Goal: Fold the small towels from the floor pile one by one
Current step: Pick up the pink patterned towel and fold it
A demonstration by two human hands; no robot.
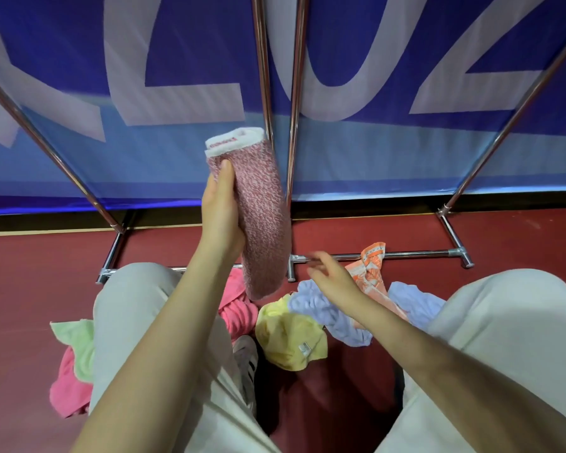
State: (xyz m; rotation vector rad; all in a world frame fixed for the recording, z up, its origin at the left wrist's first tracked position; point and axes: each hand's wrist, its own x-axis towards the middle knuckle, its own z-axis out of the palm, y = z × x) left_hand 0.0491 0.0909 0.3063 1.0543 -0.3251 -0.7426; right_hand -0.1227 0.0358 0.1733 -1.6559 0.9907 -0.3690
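Note:
My left hand [221, 210] grips a folded pink-and-white speckled towel [258, 217] with a white band at its top, held upright in the air above the pile. Lower and to the right, my right hand [329, 276] hovers with relaxed fingers over the pile and holds nothing. On the red floor between my knees lie a yellow towel [288, 335], a lilac towel [327, 312], an orange patterned towel [370, 273] and a bright pink towel [239, 305]. A second lilac towel [415, 302] lies by my right knee.
A light green towel [76, 344] and a pink towel [66, 390] lie left of my left leg. A blue banner [406, 152] on a chrome frame [383, 255] stands just ahead, its floor bars beside the pile. My shoe [245, 358] shows between my legs.

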